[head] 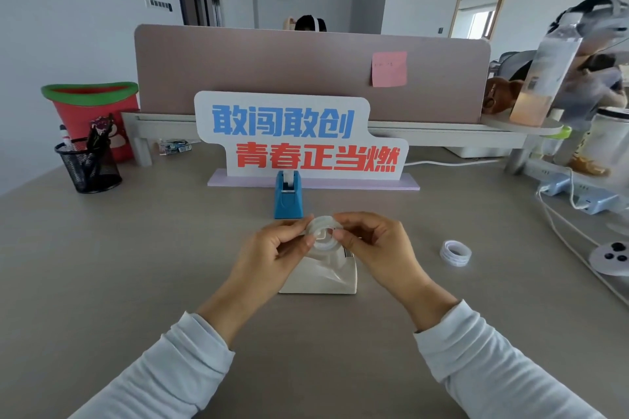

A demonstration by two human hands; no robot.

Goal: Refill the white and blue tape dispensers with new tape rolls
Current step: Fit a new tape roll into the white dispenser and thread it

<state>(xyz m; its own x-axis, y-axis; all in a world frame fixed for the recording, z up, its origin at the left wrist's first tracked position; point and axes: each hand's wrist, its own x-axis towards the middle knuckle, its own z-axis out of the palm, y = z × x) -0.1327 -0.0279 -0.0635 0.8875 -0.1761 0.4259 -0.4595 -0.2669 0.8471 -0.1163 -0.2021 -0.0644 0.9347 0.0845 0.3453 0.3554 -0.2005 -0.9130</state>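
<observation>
From the head view, both hands meet over the white dispenser (320, 274), which sits on the bench (136, 265) near the person. The left hand (272, 248) and right hand (369, 241) each pinch a clear tape roll (321, 231) between thumb and fingertips, so each grip is clamped on the roll's rim, held just above the dispenser's cradle. A white hub seems to sit in the roll's centre, though that is too small to be sure. The blue dispenser (288, 196) stands farther off, just in front of a slogan sign (292, 136), and appears to carry tape already. A second tape roll (455, 252) lies on the bench to the right, well apart.

The step in hand looks like readying the roll for the white dispenser. Next, the roll likely needs lowering squarely into the cradle, with its loose end drawn toward the cutter.
</observation>
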